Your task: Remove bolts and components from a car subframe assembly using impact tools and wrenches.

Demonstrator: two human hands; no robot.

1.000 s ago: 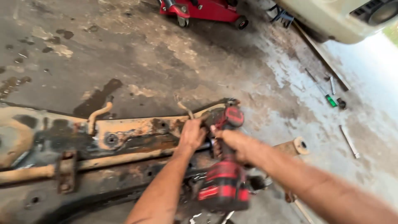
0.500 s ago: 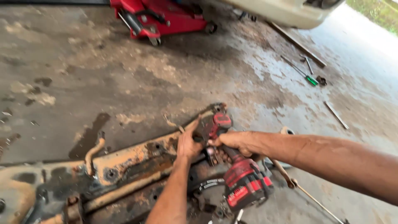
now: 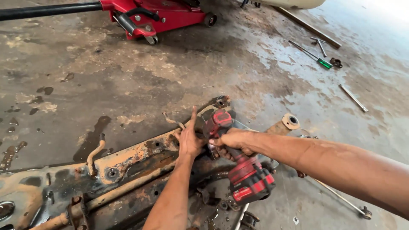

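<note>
A rusty, oil-stained steel subframe [image 3: 128, 162] lies across the concrete floor. My right hand [image 3: 234, 141] grips the handle of a red and black cordless impact wrench [image 3: 238, 164], its head pointed down at the frame's upper right end. My left hand [image 3: 190, 138] rests on the frame right beside the tool's nose, one finger raised, the others curled at the spot under the tool. What those fingers hold is hidden. A round bushing mount [image 3: 221, 102] sits at the frame's far tip.
A red floor jack [image 3: 157, 15] with a long black handle stands at the top. A green-handled screwdriver [image 3: 313, 55], metal rods [image 3: 352, 98] and a long bar [image 3: 307, 26] lie at the upper right. A rusty bushing arm [image 3: 286, 123] lies beside the frame. The floor is wet.
The view has tilted up and left, bringing the floor jack further into sight. Both hands stay at the same spot on the frame, and the left hand's finger has lifted.
</note>
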